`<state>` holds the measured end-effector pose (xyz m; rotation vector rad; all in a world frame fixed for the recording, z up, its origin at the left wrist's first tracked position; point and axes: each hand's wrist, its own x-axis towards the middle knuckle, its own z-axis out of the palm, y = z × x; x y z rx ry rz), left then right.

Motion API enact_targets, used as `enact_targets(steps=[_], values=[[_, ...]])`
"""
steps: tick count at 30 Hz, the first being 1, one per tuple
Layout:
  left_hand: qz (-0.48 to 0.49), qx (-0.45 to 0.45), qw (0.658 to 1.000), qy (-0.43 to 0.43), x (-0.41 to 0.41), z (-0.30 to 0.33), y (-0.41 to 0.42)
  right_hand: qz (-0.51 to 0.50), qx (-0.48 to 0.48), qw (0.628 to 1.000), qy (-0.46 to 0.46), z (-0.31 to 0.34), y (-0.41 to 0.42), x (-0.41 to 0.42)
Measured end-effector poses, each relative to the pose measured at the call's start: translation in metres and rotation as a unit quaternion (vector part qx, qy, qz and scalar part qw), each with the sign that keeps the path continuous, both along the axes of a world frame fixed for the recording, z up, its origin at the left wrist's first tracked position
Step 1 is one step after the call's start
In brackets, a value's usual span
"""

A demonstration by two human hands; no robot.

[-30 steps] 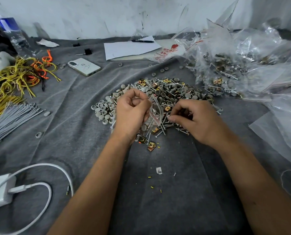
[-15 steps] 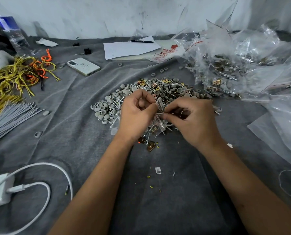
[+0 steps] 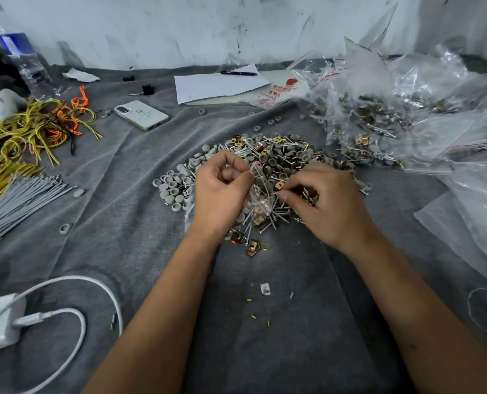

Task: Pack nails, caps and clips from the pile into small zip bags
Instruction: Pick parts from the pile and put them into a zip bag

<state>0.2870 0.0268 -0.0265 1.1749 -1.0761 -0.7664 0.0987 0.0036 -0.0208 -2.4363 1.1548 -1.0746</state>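
A pile (image 3: 276,157) of grey caps, silver nails and brass clips lies on the grey cloth in the middle. Over its near side my left hand (image 3: 221,194) pinches the top edge of a small clear zip bag (image 3: 260,200), which hangs between both hands with nails and a clip inside. My right hand (image 3: 321,203) is curled just right of the bag, its thumb and fingertips pinched at the bag's side, with several small metal pieces under the fingers. Loose clips (image 3: 250,245) lie at the pile's near edge.
Filled zip bags (image 3: 378,118) are heaped at the back right, with clear plastic sheets (image 3: 478,211) at the right edge. A phone (image 3: 141,115), paper and pen (image 3: 219,83) lie behind the pile. Yellow and orange wires (image 3: 37,126), grey ties (image 3: 15,200) and a white charger with cable (image 3: 0,322) are at left.
My right hand came left from the pile to the bag in my left hand, then drew back slightly to the right. The bag stays pinched in my left hand.
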Motion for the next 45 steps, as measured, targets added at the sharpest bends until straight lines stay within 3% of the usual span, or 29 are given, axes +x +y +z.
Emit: enact_targets(steps=[3, 6, 9, 15, 20, 25, 30, 38, 43, 45], values=[[0.003, 0.003, 1.000, 0.000, 0.000, -0.002, -0.001, -0.003, 0.052, 0.986, 0.159, -0.005, -0.001, -0.001], [0.006, 0.002, 1.000, 0.001, 0.000, -0.002, -0.001, 0.033, 0.062, 0.982, 0.173, -0.005, -0.001, -0.003], [0.005, 0.007, 1.000, 0.006, 0.000, 0.000, -0.002, 0.022, 0.036, 0.990, 0.131, -0.004, -0.003, -0.004], [-0.016, 0.004, 1.000, -0.005, -0.003, 0.000, 0.000, 0.005, 0.005, 0.999, -0.053, 0.001, -0.002, -0.003], [-0.013, 0.002, 0.998, -0.059, -0.006, -0.002, 0.000, 0.032, 0.026, 0.997, -0.072, 0.004, 0.003, 0.000], [-0.041, -0.015, 0.992, -0.120, -0.009, 0.001, 0.005, 0.055, -0.008, 0.998, 0.014, 0.001, 0.004, 0.003], [-0.018, -0.011, 0.995, -0.100, -0.008, 0.002, 0.003, 0.042, 0.031, 0.995, -0.081, 0.001, 0.008, 0.007], [0.006, -0.007, 1.000, -0.018, 0.000, 0.000, 0.000, -0.024, 0.006, 0.998, -0.058, -0.001, 0.002, 0.002], [0.027, -0.007, 0.999, 0.033, 0.004, 0.000, -0.001, -0.036, 0.045, 0.988, 0.141, -0.006, 0.008, 0.010], [0.039, -0.009, 0.998, 0.051, 0.004, 0.000, -0.001, -0.033, 0.039, 0.986, 0.159, -0.006, 0.011, 0.014]])
